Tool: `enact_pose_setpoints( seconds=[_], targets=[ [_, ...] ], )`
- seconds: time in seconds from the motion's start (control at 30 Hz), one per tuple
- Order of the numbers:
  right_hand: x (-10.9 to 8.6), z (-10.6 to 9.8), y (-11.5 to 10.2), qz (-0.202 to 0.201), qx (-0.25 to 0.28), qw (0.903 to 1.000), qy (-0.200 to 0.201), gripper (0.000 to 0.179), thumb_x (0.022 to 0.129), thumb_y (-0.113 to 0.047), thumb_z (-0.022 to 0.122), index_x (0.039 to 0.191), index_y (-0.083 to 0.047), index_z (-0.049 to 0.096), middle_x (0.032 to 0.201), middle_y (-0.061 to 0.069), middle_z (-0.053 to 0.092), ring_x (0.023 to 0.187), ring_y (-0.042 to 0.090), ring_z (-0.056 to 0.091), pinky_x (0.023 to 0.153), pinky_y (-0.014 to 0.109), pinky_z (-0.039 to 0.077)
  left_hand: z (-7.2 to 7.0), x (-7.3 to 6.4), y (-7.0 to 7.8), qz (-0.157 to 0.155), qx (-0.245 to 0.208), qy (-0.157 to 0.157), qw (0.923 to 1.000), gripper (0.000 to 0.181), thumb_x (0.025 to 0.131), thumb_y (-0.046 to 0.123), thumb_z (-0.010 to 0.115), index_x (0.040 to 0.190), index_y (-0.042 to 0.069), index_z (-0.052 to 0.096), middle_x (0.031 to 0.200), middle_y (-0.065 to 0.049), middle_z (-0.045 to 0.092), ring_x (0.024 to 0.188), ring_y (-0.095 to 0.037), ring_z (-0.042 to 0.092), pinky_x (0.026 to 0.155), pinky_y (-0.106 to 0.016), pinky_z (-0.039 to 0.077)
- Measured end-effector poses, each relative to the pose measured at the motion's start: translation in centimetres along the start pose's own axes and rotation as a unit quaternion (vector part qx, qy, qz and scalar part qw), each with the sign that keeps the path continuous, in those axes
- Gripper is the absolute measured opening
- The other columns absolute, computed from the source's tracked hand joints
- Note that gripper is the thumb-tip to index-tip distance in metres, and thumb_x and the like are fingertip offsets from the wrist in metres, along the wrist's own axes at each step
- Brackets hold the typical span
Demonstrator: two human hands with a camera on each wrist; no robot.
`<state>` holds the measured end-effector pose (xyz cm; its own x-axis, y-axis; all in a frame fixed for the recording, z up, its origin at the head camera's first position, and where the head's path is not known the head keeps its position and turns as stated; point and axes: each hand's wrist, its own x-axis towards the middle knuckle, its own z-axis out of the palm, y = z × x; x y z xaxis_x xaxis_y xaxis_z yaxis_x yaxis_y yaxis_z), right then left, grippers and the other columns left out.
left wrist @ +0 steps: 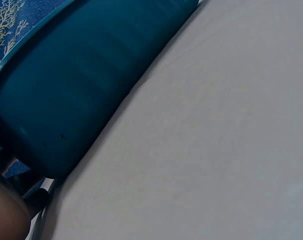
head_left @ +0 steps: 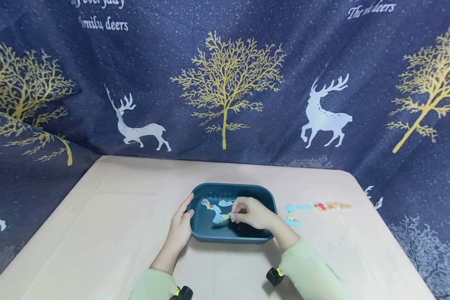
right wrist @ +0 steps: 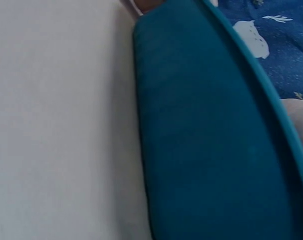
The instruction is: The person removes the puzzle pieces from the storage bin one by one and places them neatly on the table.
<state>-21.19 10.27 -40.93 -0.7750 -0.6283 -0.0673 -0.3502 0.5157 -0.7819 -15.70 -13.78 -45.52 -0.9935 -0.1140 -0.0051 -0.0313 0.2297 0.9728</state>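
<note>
A dark teal plastic bin (head_left: 232,240) stands on the table, and several small puzzle pieces (head_left: 212,206) with light blue, red and yellow print lie inside it. My left hand (head_left: 181,227) holds the bin at its left end, thumb near the rim and fingers along the outer wall. Over the inside of the bin, my right hand (head_left: 253,214) pinches a small puzzle piece (head_left: 231,215) between thumb and fingertips; the fingers partly hide it. In the left wrist view, the left hand (left wrist: 11,205) shows darkly beside the bin's corner. The right wrist view shows mostly the bin's outer wall (right wrist: 211,130).
Right of the bin, several puzzle pieces (head_left: 304,206) lie in a row on the pale tablecloth (head_left: 135,208), light blue through red to orange. One more blue and yellow piece (head_left: 293,221) lies just below the row's left end. A dark blue printed curtain (head_left: 225,166) hangs behind the table.
</note>
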Motion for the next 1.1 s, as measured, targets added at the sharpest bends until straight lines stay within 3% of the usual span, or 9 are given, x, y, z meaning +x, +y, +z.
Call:
enact_pose_setpoints(
  seconds=[0.27, 0.5, 0.67, 0.93, 1.1],
  targets=[
    [-1.4, -1.5, 0.1, -0.013, 0.045, 0.9982, 0.037, 0.011, 0.091, -0.019, 0.063, 0.094, -0.009, 0.059, 0.082, 0.005, 0.068, 0.075, 0.014, 0.066, 0.062, 0.025, 0.054, 0.0, 0.0, 0.0, -0.002, 0.005, -0.001, 1.0, 0.048, 0.101, 0.014, 0.032, 0.147, 0.024, 0.034, 0.156, 0.0, 0.027, 0.146, -0.024, 0.018, 0.12, -0.048, 0.016],
    [-2.8, -2.8, 0.6, -0.014, 0.093, 0.9921, 0.084, 0.018, 0.092, -0.018, 0.062, 0.099, -0.001, 0.06, 0.085, 0.014, 0.066, 0.076, 0.027, 0.067, 0.068, 0.042, 0.058, 0.1, 0.0, 0.1, -0.002, 0.006, 0.0, 1.0, 0.048, 0.1, 0.013, 0.032, 0.147, 0.024, 0.034, 0.156, 0.001, 0.027, 0.146, -0.024, 0.018, 0.12, -0.047, 0.015],
    [-3.8, -3.7, 1.1, 0.002, 0.119, 0.9844, 0.13, 0.019, 0.091, -0.016, 0.062, 0.101, 0.001, 0.06, 0.088, 0.017, 0.067, 0.075, 0.031, 0.068, 0.062, 0.038, 0.058, 0.1, 0.0, 0.1, 0.002, 0.007, -0.005, 1.0, 0.048, 0.101, 0.014, 0.031, 0.148, 0.024, 0.032, 0.156, 0.0, 0.026, 0.146, -0.024, 0.018, 0.12, -0.046, 0.016],
    [-5.6, -4.5, 1.8, 0.027, 0.181, 0.9634, 0.196, 0.025, 0.089, -0.016, 0.066, 0.101, 0.006, 0.06, 0.081, -0.005, 0.07, 0.07, 0.013, 0.068, 0.062, 0.03, 0.06, 0.0, 0.0, 0.0, 0.003, 0.007, -0.009, 0.9999, 0.048, 0.101, 0.015, 0.031, 0.148, 0.024, 0.032, 0.156, 0.001, 0.026, 0.146, -0.023, 0.018, 0.12, -0.045, 0.017],
    [-7.0, -4.9, 2.5, 0.046, 0.196, 0.951, 0.234, 0.031, 0.088, -0.018, 0.067, 0.105, 0.007, 0.059, 0.085, 0.003, 0.072, 0.069, 0.011, 0.068, 0.064, 0.033, 0.06, 0.0, -0.1, 0.1, 0.003, 0.008, -0.006, 0.9999, 0.048, 0.101, 0.013, 0.031, 0.148, 0.023, 0.032, 0.156, 0.002, 0.026, 0.146, -0.023, 0.018, 0.12, -0.045, 0.017]
  ],
)
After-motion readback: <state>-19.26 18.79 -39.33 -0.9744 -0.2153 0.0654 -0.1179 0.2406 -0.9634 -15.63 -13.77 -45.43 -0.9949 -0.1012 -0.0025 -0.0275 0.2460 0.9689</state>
